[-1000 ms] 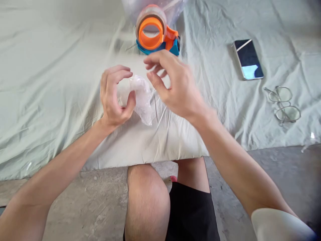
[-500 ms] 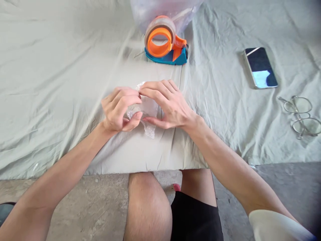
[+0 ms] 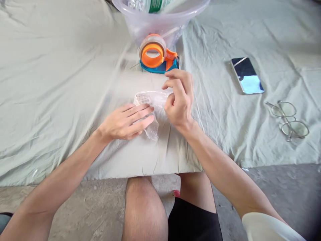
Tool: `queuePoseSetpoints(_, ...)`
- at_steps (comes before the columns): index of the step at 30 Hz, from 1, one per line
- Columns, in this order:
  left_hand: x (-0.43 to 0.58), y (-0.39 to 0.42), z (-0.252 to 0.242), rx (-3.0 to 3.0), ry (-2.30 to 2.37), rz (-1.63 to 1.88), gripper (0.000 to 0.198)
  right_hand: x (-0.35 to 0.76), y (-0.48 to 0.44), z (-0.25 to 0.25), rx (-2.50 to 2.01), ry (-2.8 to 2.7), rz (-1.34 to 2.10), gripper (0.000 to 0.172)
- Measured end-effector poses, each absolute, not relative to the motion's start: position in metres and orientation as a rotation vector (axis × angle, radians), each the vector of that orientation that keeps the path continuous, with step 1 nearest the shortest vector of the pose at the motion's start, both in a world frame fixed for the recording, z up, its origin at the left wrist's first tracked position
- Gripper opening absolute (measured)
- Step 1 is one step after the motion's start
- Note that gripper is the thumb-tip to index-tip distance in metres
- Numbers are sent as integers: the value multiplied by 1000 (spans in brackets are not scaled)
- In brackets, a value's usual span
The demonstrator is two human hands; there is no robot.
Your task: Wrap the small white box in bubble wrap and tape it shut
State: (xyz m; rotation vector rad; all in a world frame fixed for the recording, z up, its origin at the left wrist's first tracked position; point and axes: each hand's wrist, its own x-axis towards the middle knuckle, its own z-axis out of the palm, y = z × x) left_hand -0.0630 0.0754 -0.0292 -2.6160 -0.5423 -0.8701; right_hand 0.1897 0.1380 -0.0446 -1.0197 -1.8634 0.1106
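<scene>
A crumpled clear plastic bag (image 3: 153,129) with a small printed patch lies on the cloth between my hands. My left hand (image 3: 126,122) rests over the left part of it, palm down, fingers stretched out. At the bag's right end, my right hand (image 3: 180,100) is raised with its fingers curled and thumb bent in. The plastic runs taut toward the thumb and index finger, which seem to pinch it; the exact contact is hidden. Just beyond stands a tape dispenser (image 3: 160,68), orange and blue, with a roll of tape on it.
Behind the dispenser is a translucent plastic basin (image 3: 160,21) holding clear plastic and something with a green label. To the right lie a phone (image 3: 247,75) and a pair of glasses (image 3: 288,118). A wrinkled pale green cloth (image 3: 62,83) covers the table to its front edge.
My right hand has lifted and turned, its fingers curling, and drawn away from the left. My left hand has flattened over the plastic bag. The view has tilted up, showing more basin.
</scene>
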Motion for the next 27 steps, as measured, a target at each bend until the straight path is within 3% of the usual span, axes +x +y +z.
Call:
queuePoseSetpoints(3,-58,74,-34,-2653,-808,-780,17,196,132,-45,-1128,-1771,116,40)
queuePoseSetpoints(6,-55,75,-40,-2640,-1034,-936,20,201,124,-54,-1080,-1934,177,43)
queuePoseSetpoints(12,-58,78,-43,-2410,-1163,-1297,50,182,118,-61,-441,-2184,164,37)
queuePoseSetpoints(16,-64,84,-56,-2285,-1564,-1250,60,170,113,-48,-682,-2282,154,36)
queuePoseSetpoints(20,-64,86,-62,-2133,-1805,-1212,51,169,115,-42,-932,-2209,127,36)
queuePoseSetpoints(22,-62,82,-56,-2066,-1830,-1136,50,170,120,-43,-980,-2203,153,43)
queuePoseSetpoints(25,-60,78,-42,-2134,-1781,-987,69,172,126,-45,-966,-2273,193,61)
queuePoseSetpoints(27,-63,80,-35,-2256,-1708,-946,72,172,130,-47,-925,-2347,229,64)
